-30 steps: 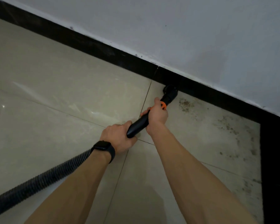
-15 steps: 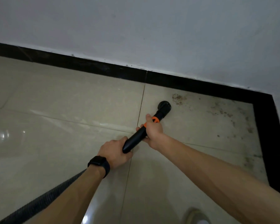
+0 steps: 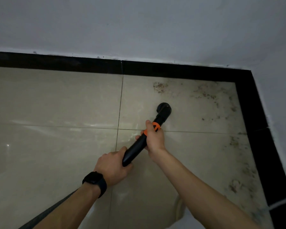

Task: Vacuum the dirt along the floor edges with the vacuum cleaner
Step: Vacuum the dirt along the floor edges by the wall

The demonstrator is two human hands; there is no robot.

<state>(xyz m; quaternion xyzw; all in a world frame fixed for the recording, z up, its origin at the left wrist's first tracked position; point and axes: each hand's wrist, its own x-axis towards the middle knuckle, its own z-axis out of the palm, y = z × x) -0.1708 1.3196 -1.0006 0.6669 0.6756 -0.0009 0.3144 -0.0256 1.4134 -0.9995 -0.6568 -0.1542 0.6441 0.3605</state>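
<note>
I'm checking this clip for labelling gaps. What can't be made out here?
Head view only:
- Nozzle mouth: faces the floor, hidden by its own body.
- Hose: passes under the left forearm, cut off at the bottom edge; the vacuum's body is out of frame.
- Pale shape beside the right forearm: blurred, partly covered by it.

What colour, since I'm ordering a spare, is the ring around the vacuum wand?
Orange ring on a black wand, at the right hand; seen in the head view.

Grey-white wall [image 3: 139, 22], black skirting [image 3: 56, 61] (meeting in a corner at right), glossy beige floor tiles [image 3: 48, 100], dim light
</note>
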